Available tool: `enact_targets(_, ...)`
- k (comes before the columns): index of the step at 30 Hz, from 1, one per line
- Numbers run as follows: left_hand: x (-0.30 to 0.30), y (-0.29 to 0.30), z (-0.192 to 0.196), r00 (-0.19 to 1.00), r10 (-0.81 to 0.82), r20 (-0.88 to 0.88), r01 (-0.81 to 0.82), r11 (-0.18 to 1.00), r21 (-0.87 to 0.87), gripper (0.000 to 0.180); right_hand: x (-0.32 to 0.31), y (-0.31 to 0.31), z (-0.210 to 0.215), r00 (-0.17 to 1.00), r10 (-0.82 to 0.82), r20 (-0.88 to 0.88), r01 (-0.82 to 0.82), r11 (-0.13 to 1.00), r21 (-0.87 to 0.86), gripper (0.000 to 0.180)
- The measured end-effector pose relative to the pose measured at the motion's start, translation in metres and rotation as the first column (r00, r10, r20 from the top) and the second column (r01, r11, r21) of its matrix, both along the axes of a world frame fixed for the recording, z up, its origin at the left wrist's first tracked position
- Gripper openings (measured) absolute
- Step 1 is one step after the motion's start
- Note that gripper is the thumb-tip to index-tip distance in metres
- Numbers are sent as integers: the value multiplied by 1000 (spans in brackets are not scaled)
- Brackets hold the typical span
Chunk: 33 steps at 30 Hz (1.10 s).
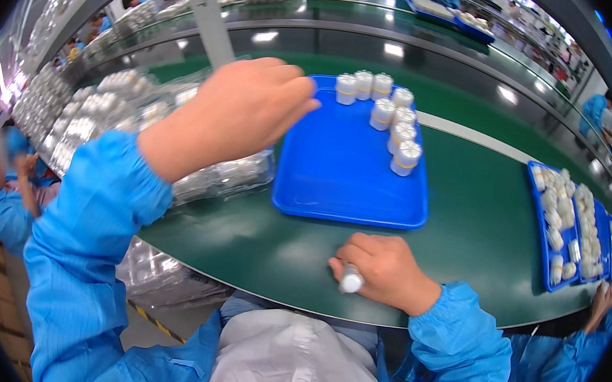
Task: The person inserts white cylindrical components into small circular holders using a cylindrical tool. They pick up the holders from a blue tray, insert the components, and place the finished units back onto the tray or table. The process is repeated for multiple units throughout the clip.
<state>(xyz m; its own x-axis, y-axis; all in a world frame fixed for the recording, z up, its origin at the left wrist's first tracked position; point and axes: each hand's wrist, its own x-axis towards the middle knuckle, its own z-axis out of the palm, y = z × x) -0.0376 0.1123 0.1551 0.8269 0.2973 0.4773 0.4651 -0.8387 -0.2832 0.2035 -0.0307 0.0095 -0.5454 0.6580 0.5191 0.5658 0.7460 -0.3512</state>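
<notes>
My right hand (386,272) is closed around a small white cylindrical part (351,279) with a greyish side, held low over the green table near its front edge. Raised at the left, my left hand (244,109) has its fingers curled together. The back of that hand faces me, so whatever it may hold is hidden. Its fingertips reach the upper left edge of a blue tray (346,187). Several white capped cylinders (405,158) with thin yellow bands stand upright in this tray, along its far and right sides.
Clear plastic trays packed with white parts (102,111) are stacked at the left. Further right, blue trays (558,264) full of white parts lie beside a co-worker's sleeve (560,370). A grey post (208,15) rises beyond my left hand, and a dark conveyor (448,61) runs behind.
</notes>
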Motion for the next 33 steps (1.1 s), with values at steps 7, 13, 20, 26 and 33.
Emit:
enact_targets(7, 143, 30, -76, 998, -4, -60, -20, 916, -401, 58, 4, 0, -1, 1000, 24, -2, -24, 1000, -18, 22)
enact_targets(13, 164, 15, -100, 991, 130, 0, -109, 831, -545, 39, 0, -4, -2, 999, 28, -38, -31, 996, -84, 20)
enact_targets(20, 118, -17, -87, 965, 131, 225, -3, 870, -492, 40, -1, -3, -2, 989, -102, -105, 68, 955, -289, 22)
enact_targets(26, 154, -4, -124, 909, 231, 348, -19, 855, -519, 58, -3, 3, -5, 988, -101, -116, 62, 951, -304, 26)
enact_targets(33, 166, 3, -134, 842, 322, 433, 20, 784, -621, 50, -5, 0, -4, 981, -100, -167, 41, 946, -322, 28)
